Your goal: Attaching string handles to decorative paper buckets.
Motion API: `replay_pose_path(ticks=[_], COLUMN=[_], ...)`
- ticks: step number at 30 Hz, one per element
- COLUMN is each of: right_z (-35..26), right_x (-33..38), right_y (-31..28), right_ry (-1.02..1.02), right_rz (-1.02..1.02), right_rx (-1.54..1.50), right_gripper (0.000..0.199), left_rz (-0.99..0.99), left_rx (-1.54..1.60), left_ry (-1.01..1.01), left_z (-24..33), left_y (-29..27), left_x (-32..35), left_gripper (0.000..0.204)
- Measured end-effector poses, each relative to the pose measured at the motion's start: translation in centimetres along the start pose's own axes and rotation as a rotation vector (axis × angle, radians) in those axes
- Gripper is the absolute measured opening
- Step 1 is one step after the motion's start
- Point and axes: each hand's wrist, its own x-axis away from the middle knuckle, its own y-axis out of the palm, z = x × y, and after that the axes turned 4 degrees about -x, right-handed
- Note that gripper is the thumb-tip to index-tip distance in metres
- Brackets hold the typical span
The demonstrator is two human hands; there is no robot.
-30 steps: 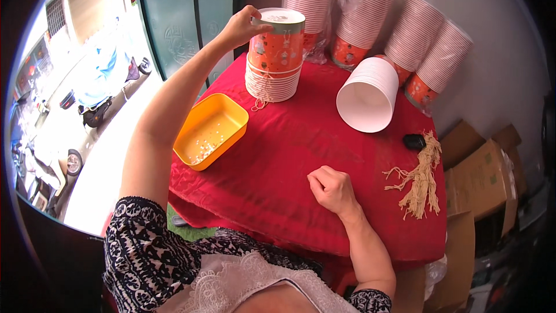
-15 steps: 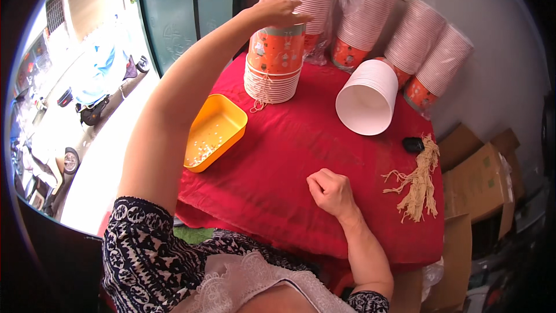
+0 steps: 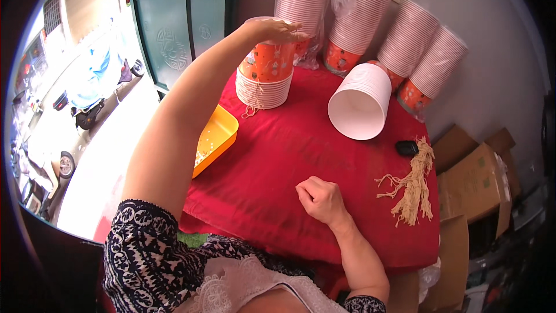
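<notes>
My left hand [image 3: 278, 31] lies flat, fingers stretched out, over the top of a stack of orange printed paper buckets [image 3: 267, 64]. The stack's white rims are gathered at its lower end, and a beige cord [image 3: 250, 110] hangs down its side onto the red cloth. Near the front middle of the table, my right hand [image 3: 321, 200] rests in a closed fist; whether anything is inside is hidden. A white bucket [image 3: 359, 104] lies on its side to the right of the stack, its open mouth toward me.
Wrapped stacks of buckets [image 3: 359, 14] line the wall. A yellow tray [image 3: 223, 139] with small white bits is partly behind my left arm. Beige cords [image 3: 416, 182] and a small black object [image 3: 406, 148] lie at right. Cardboard boxes [image 3: 472, 182] stand beside the red-covered table [image 3: 260, 191].
The whole view has shifted slightly, moving the table's things a little leftward and down. My left hand remains on the stack, its fingers now flatter. My right fist stays on the table.
</notes>
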Motion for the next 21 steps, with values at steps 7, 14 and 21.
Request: replay_pose_path(ticks=[7,14,21], right_z=[-0.2,-0.2,1.0], right_x=[0.0,-0.2,0.6], right_y=[-0.3,0.3,0.2], right_ry=[0.004,-0.016,0.014], right_rz=[0.009,0.018,0.037], right_rx=[0.01,-0.007,-0.007], right_gripper=[0.007,0.008,0.014], left_rz=[0.016,0.867,0.849], left_rx=[-0.03,-0.339,0.181], left_ry=[0.02,0.06,0.287], left_z=[0.6,2.0,12.1], left_y=[-0.2,2.1,8.7], left_x=[0.5,4.1,9.8], left_gripper=[0.094,0.055,0.021])
